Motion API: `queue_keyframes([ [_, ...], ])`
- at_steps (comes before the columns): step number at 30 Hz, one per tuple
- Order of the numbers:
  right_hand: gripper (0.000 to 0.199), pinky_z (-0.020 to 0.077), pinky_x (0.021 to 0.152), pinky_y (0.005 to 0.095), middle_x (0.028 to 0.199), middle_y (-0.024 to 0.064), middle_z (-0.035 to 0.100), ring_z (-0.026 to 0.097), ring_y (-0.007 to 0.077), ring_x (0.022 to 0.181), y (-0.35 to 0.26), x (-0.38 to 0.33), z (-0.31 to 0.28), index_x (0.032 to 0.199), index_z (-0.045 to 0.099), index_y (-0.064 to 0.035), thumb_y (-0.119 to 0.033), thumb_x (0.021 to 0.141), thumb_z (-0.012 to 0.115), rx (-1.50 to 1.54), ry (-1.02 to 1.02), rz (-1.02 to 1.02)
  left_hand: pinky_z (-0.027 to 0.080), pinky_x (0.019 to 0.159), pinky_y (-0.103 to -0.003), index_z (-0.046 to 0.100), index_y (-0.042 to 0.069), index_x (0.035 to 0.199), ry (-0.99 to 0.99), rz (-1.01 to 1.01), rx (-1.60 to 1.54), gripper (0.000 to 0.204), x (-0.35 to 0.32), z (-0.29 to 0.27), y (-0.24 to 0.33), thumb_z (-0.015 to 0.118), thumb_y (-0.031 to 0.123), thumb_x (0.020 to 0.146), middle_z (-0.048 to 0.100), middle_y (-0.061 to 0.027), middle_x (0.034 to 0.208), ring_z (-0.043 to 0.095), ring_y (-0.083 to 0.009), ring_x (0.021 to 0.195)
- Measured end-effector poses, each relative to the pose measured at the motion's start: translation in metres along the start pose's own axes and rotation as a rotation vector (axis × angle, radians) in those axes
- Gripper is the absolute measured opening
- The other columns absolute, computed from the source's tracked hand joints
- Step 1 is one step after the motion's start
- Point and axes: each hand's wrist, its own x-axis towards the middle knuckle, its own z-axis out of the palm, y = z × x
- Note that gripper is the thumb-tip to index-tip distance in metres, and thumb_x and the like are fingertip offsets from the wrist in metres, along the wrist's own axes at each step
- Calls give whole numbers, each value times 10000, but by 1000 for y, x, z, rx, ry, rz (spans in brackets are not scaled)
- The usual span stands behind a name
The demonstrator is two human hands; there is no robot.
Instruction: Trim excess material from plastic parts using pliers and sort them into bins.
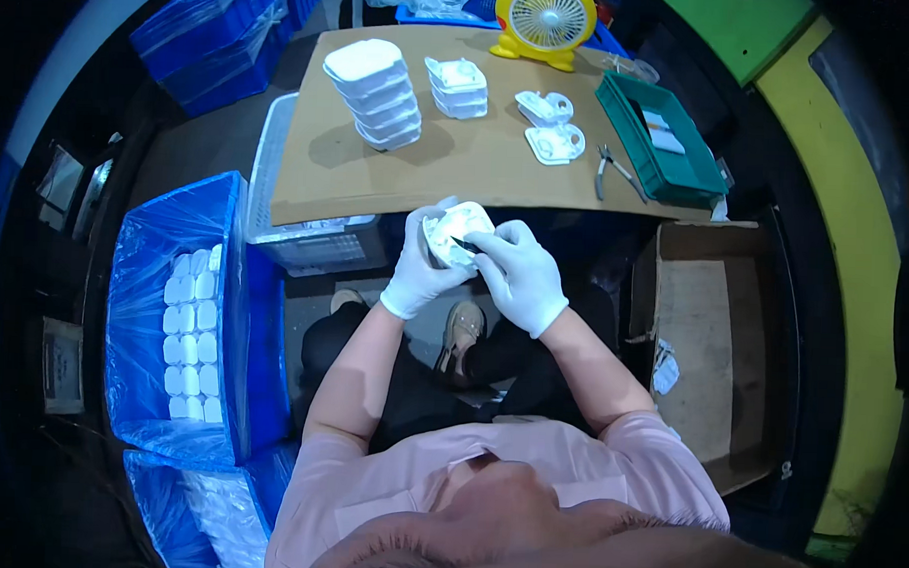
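Note:
My left hand (419, 261), in a white glove, grips a white rounded-square plastic part (461, 220) just in front of the table's near edge. My gloved right hand (520, 271) pinches a small dark, pointed tool (465, 245) whose tip rests at the part's inner face; its exact kind is too small to tell. Beyond my hands a tall stack of white plastic parts (374, 91) stands on the cardboard-covered table (458, 174), with a shorter stack (456, 87) beside it. Two loose white parts (555, 143) lie to the right, near a pair of pliers (616, 173).
A green tray (669, 151) and a yellow fan (549, 22) stand on the table. To my left, a blue plastic-lined crate (178, 314) holds rows of white parts, beside a white basket (321, 249). An open cardboard box (712, 353) is at my right.

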Motion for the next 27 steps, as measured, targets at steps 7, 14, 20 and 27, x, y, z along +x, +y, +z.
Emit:
queue_keyframes([
  [7,287,495,694,352,916,120,582,607,296,816,2,3,9,1119,660,-124,-131,834,624,4,-74,20,390,1050,-398,320,101,1268,10,-2,-49,828,-2,2,-2,827,94,613,339,-166,1424,426,-265,1274],
  [14,293,492,736,355,964,119,598,606,293,883,-4,9,16,1127,657,-120,-137,838,619,-9,-118,46,397,1045,-388,320,84,1273,65,61,-26,835,-3,-6,-9,827,75,610,347,-155,1421,430,-254,1268],
  [20,286,491,757,347,982,116,600,607,286,897,-1,13,17,1129,656,-113,-138,847,612,-9,-143,51,410,1034,-380,321,78,1275,91,31,-71,835,-3,-6,-9,823,52,608,355,-151,1413,438,-248,1260],
  [27,284,508,783,397,1066,128,612,617,317,926,5,16,17,1140,655,-174,-223,875,567,-8,-215,72,403,1043,-393,324,82,1255,106,67,-46,809,-4,-2,-11,830,53,625,342,-173,1418,430,-269,1269],
])
